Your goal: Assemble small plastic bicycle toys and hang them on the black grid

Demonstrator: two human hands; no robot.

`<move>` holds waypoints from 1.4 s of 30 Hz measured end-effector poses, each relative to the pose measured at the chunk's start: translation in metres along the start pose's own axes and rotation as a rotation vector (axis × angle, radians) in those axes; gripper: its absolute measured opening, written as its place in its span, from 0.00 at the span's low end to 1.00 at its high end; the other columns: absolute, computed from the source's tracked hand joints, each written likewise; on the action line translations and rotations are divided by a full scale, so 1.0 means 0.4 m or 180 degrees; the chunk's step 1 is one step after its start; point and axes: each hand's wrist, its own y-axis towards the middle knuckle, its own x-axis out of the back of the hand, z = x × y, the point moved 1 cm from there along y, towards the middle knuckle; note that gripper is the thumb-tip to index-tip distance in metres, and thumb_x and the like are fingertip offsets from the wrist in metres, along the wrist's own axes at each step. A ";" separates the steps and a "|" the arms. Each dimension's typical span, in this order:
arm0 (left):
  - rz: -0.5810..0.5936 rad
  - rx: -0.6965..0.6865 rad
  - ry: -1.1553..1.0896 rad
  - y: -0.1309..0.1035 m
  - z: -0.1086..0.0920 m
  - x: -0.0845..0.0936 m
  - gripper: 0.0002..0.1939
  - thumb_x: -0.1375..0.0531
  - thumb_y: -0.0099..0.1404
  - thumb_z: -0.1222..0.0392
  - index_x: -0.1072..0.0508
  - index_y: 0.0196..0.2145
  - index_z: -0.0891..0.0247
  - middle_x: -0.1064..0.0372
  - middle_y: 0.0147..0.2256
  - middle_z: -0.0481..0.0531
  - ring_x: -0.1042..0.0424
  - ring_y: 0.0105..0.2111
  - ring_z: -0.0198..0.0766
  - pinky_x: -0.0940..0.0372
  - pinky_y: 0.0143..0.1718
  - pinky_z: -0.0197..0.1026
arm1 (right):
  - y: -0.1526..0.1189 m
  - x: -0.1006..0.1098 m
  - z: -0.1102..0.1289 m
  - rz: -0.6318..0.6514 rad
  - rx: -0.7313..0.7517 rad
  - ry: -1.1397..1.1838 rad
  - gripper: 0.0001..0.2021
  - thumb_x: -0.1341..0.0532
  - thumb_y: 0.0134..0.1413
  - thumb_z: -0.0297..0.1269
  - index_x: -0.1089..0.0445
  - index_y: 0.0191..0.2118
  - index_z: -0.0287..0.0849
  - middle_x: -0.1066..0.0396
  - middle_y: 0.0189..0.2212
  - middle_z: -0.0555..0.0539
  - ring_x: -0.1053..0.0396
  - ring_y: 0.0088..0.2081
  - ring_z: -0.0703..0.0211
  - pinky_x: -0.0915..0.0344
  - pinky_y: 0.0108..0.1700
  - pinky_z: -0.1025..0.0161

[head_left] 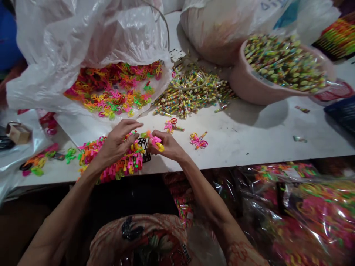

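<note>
My right hand (166,145) is closed around a small pink, yellow and orange plastic toy (156,141) near the table's front edge. To its left, my left hand (122,139) has its fingers apart above a dense row of colourful plastic toys (122,165). Part of a black grid rack (145,153) shows between the hands, at the end of that row. A green piece lies between the fingertips of the two hands. Two small toys, one pink and red (169,126) and one pink and yellow (198,141), lie on the table to the right.
A white plastic bag (111,40) spills colourful pieces (119,96) at the back left. Candy-filled tubes (191,92) are heaped beside it. A pink basin (257,88) holds more tubes. Bagged goods (310,214) sit below the table at right; loose pieces (39,162) lie far left.
</note>
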 end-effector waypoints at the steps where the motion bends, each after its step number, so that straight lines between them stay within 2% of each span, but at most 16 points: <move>1: -0.0118 0.0068 0.0272 -0.009 0.009 -0.007 0.19 0.49 0.68 0.51 0.27 0.49 0.61 0.29 0.49 0.58 0.32 0.51 0.44 0.38 0.53 0.49 | 0.011 -0.003 -0.022 -0.0152 -0.0056 -0.0118 0.09 0.37 0.43 0.37 0.39 0.26 0.42 0.41 0.22 0.56 0.42 0.24 0.67 0.42 0.27 0.68; 4: -0.0231 0.0209 0.0797 -0.047 0.031 -0.032 0.22 0.53 0.70 0.52 0.31 0.55 0.61 0.30 0.52 0.59 0.34 0.54 0.44 0.42 0.57 0.51 | 0.048 -0.031 -0.092 -0.0665 -0.0112 -0.0332 0.07 0.40 0.42 0.34 0.40 0.25 0.42 0.40 0.22 0.55 0.41 0.25 0.66 0.42 0.28 0.68; 6: -0.0104 0.0215 0.0978 -0.071 0.041 -0.049 0.23 0.56 0.71 0.53 0.33 0.57 0.61 0.31 0.54 0.59 0.35 0.56 0.45 0.46 0.59 0.52 | 0.071 -0.056 -0.125 -0.0737 -0.0129 -0.0230 0.07 0.40 0.42 0.35 0.40 0.25 0.42 0.40 0.22 0.55 0.41 0.26 0.66 0.42 0.29 0.68; 9: 0.0113 0.0186 0.1179 -0.090 0.048 -0.069 0.25 0.59 0.72 0.54 0.39 0.61 0.61 0.37 0.60 0.60 0.40 0.61 0.44 0.51 0.62 0.54 | 0.092 -0.078 -0.140 -0.0621 -0.0144 -0.0280 0.08 0.40 0.45 0.37 0.40 0.24 0.42 0.40 0.21 0.55 0.41 0.26 0.65 0.42 0.30 0.68; 14: 0.0332 0.0051 0.1552 -0.092 0.049 -0.091 0.27 0.59 0.72 0.54 0.43 0.64 0.63 0.45 0.64 0.62 0.47 0.64 0.46 0.57 0.64 0.56 | 0.097 -0.072 -0.104 -0.0523 -0.0212 -0.1888 0.06 0.40 0.49 0.32 0.36 0.24 0.41 0.37 0.27 0.50 0.38 0.31 0.62 0.42 0.34 0.66; 16: 0.0442 -0.0041 0.1669 -0.090 0.047 -0.096 0.27 0.57 0.71 0.53 0.44 0.64 0.61 0.47 0.64 0.60 0.50 0.66 0.48 0.59 0.64 0.58 | 0.095 -0.081 -0.092 -0.0327 -0.0357 -0.2435 0.03 0.43 0.52 0.31 0.33 0.29 0.40 0.34 0.31 0.47 0.36 0.32 0.60 0.42 0.35 0.64; 18: 0.0561 -0.0130 0.1727 -0.090 0.045 -0.098 0.27 0.54 0.70 0.52 0.44 0.65 0.59 0.48 0.65 0.58 0.52 0.66 0.51 0.60 0.64 0.62 | 0.092 -0.102 -0.087 -0.0126 -0.0407 -0.2803 0.07 0.46 0.57 0.31 0.31 0.38 0.41 0.32 0.39 0.43 0.34 0.34 0.58 0.41 0.36 0.63; 20: 0.0612 -0.0186 0.1734 -0.089 0.043 -0.097 0.27 0.53 0.70 0.52 0.44 0.64 0.58 0.47 0.65 0.57 0.53 0.66 0.53 0.59 0.64 0.64 | 0.089 -0.122 -0.088 0.0035 -0.0390 -0.3007 0.11 0.48 0.60 0.31 0.31 0.45 0.42 0.33 0.47 0.41 0.33 0.37 0.57 0.39 0.38 0.62; 22: 0.0586 -0.0225 0.1723 -0.089 0.044 -0.095 0.26 0.53 0.70 0.52 0.42 0.64 0.58 0.46 0.64 0.57 0.52 0.66 0.53 0.58 0.63 0.64 | 0.084 -0.120 -0.088 0.0208 -0.0354 -0.3017 0.12 0.48 0.60 0.31 0.31 0.46 0.43 0.34 0.49 0.41 0.32 0.39 0.57 0.37 0.39 0.62; 25: 0.0521 -0.0291 0.1710 -0.090 0.048 -0.095 0.24 0.53 0.70 0.52 0.37 0.61 0.59 0.45 0.64 0.57 0.50 0.65 0.54 0.56 0.63 0.64 | 0.071 -0.047 -0.069 0.0167 -0.0283 -0.2811 0.13 0.42 0.57 0.30 0.30 0.47 0.42 0.33 0.47 0.42 0.32 0.41 0.58 0.36 0.42 0.63; 27: 0.0474 -0.0309 0.1696 -0.090 0.053 -0.097 0.23 0.53 0.70 0.52 0.35 0.59 0.58 0.45 0.64 0.57 0.50 0.65 0.53 0.56 0.63 0.64 | 0.058 0.041 -0.043 -0.0339 -0.0525 -0.2969 0.14 0.42 0.56 0.28 0.30 0.49 0.41 0.33 0.48 0.41 0.31 0.42 0.57 0.36 0.43 0.63; 29: 0.0436 -0.0310 0.1671 -0.089 0.056 -0.100 0.23 0.52 0.69 0.52 0.34 0.58 0.56 0.44 0.64 0.56 0.50 0.65 0.53 0.57 0.63 0.64 | 0.045 0.127 -0.021 -0.0814 -0.1107 -0.3462 0.11 0.43 0.58 0.29 0.28 0.45 0.39 0.33 0.49 0.38 0.31 0.44 0.52 0.37 0.43 0.59; 32: 0.0381 -0.0300 0.1632 -0.089 0.055 -0.099 0.22 0.52 0.69 0.52 0.34 0.58 0.55 0.44 0.64 0.56 0.50 0.66 0.51 0.58 0.64 0.64 | 0.028 0.194 -0.012 -0.0683 -0.1515 -0.3896 0.10 0.44 0.60 0.32 0.27 0.40 0.37 0.31 0.46 0.34 0.30 0.45 0.47 0.38 0.43 0.57; 36: 0.0391 -0.0409 0.1545 -0.099 0.036 -0.086 0.21 0.51 0.70 0.51 0.35 0.58 0.53 0.45 0.64 0.54 0.50 0.66 0.50 0.64 0.65 0.64 | -0.008 0.156 -0.035 -0.0750 -0.1082 -0.3542 0.09 0.45 0.55 0.26 0.27 0.37 0.38 0.29 0.40 0.40 0.30 0.40 0.53 0.40 0.41 0.60; 39: 0.0537 -0.0492 0.1534 -0.112 0.024 -0.078 0.21 0.50 0.69 0.51 0.35 0.58 0.53 0.43 0.63 0.52 0.48 0.65 0.49 0.65 0.65 0.63 | -0.042 0.086 -0.067 -0.0704 -0.0652 -0.2390 0.05 0.41 0.48 0.27 0.28 0.31 0.38 0.30 0.31 0.46 0.33 0.34 0.59 0.41 0.36 0.64; 42: 0.0612 -0.0474 0.1559 -0.121 0.027 -0.080 0.21 0.52 0.70 0.53 0.35 0.58 0.55 0.40 0.62 0.53 0.46 0.64 0.48 0.61 0.65 0.60 | -0.066 0.026 -0.099 -0.0726 -0.0424 -0.1262 0.03 0.39 0.44 0.28 0.29 0.29 0.38 0.33 0.28 0.50 0.36 0.29 0.64 0.42 0.32 0.67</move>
